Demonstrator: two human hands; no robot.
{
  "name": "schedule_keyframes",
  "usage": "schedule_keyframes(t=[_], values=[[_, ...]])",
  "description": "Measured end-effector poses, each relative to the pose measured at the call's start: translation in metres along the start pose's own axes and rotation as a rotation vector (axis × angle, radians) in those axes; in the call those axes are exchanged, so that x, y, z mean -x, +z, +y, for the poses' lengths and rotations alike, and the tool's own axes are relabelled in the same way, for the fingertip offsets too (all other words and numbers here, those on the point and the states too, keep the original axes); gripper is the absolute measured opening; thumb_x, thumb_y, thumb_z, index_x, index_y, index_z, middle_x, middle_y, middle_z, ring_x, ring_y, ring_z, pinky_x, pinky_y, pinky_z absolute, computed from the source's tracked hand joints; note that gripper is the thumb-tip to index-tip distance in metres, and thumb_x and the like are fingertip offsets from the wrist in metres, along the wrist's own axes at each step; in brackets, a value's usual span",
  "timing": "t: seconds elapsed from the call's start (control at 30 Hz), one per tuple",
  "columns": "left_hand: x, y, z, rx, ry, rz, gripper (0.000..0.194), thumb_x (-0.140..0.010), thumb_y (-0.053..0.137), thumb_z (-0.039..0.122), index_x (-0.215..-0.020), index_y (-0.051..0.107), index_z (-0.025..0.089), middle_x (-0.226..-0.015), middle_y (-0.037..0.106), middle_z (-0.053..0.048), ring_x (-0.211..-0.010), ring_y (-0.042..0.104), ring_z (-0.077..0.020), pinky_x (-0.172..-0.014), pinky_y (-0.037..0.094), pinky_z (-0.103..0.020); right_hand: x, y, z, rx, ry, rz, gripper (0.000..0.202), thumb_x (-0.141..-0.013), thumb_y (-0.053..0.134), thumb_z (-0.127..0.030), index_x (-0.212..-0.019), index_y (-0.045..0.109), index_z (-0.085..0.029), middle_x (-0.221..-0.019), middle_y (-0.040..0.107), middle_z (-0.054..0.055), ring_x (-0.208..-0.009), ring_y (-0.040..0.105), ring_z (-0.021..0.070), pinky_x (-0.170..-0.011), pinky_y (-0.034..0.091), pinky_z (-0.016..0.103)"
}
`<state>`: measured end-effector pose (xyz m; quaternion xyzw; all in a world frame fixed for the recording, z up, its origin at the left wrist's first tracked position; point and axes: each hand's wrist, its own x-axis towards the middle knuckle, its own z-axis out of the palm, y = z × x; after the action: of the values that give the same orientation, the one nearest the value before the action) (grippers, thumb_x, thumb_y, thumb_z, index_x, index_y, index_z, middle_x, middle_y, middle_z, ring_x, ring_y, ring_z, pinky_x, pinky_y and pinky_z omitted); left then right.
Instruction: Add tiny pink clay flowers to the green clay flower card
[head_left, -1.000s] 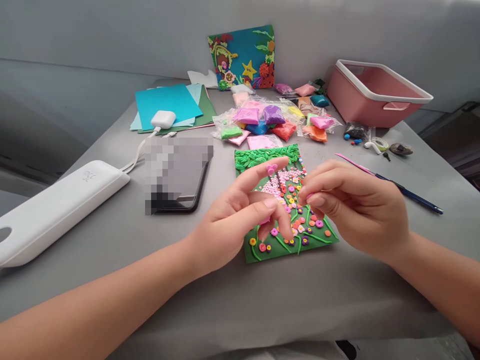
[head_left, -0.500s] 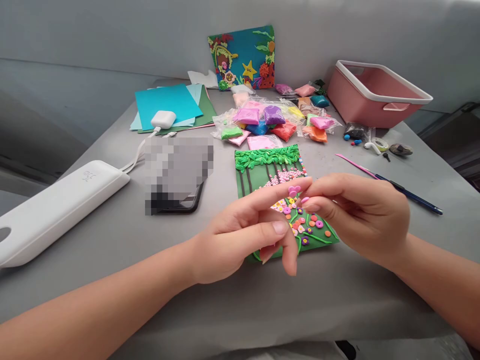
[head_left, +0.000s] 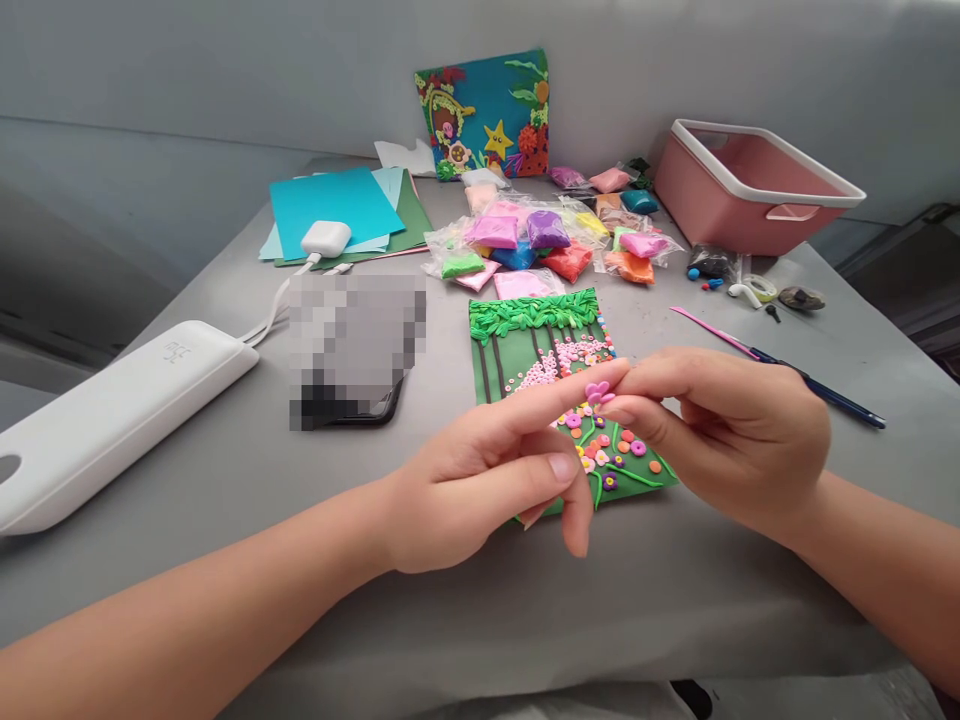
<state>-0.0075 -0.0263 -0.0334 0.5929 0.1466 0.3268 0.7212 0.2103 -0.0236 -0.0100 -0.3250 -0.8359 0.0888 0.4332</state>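
Note:
A small pink clay flower (head_left: 598, 392) made of round petals sits against the index fingertip of my left hand (head_left: 480, 480). That index finger is stretched out, and the thumb and other fingers are apart from it, loosely bent. My right hand (head_left: 739, 440) pinches at the flower with thumb and index finger, their tips touching its right side. Beneath both hands lies a green card picture (head_left: 484, 375) with clay leaves, dark trunks and many small clay flowers. My left hand covers part of its lower left.
Bagged coloured clay (head_left: 547, 230) is heaped behind the picture. To the right lie a pink-tipped tool (head_left: 795, 375) and a pink basket (head_left: 750, 210). On the left are a phone (head_left: 352, 350), a white power bank (head_left: 135, 420) and coloured sheets (head_left: 337, 200). An underwater picture (head_left: 484, 115) leans behind.
The pink disc pinched in my right hand has moved left and up against the other petals on my left index finger. The discs now sit together as one flower.

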Motion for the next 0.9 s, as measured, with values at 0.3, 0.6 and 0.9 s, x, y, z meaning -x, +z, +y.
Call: schedule_keyframes(t=[0.3,0.6,0.9], values=[[0.004,-0.003,0.0,-0.234,0.017,0.009,0.06,-0.103,0.044,0.015,-0.162,0.039,0.025,-0.07,0.072,-0.004,-0.066,0.064,-0.0169,-0.057,0.044,-0.027,-0.002,-0.001,-0.001,-0.002,-0.007,0.004,0.019,-0.092,0.073,-0.016,-0.076,0.064,-0.022,-0.059,0.064,-0.004,-0.047,0.047,0.006,-0.05,0.045,0.021],[-0.004,0.002,0.011,-0.095,-0.086,0.267,0.041,-0.099,0.047,0.015,-0.138,0.062,0.015,-0.062,0.067,0.0,-0.058,0.051,-0.0131,-0.056,0.039,-0.025,-0.013,-0.022,0.007,-0.044,0.176,0.093,0.011,-0.085,0.083,-0.027,-0.083,0.072,-0.025,-0.078,0.074,-0.001,-0.067,0.063,0.0125,-0.058,0.05,0.028],[-0.012,0.005,0.01,-0.069,-0.151,0.496,0.02,-0.095,0.055,0.021,-0.113,0.066,0.017,-0.056,0.058,0.004,-0.055,0.046,-0.0122,-0.054,0.036,-0.025,-0.025,-0.102,0.097,0.79,0.649,-0.353,0.012,-0.086,0.069,-0.026,-0.093,0.079,-0.023,-0.076,0.076,-0.002,-0.07,0.063,0.0131,-0.065,0.038,0.033]])
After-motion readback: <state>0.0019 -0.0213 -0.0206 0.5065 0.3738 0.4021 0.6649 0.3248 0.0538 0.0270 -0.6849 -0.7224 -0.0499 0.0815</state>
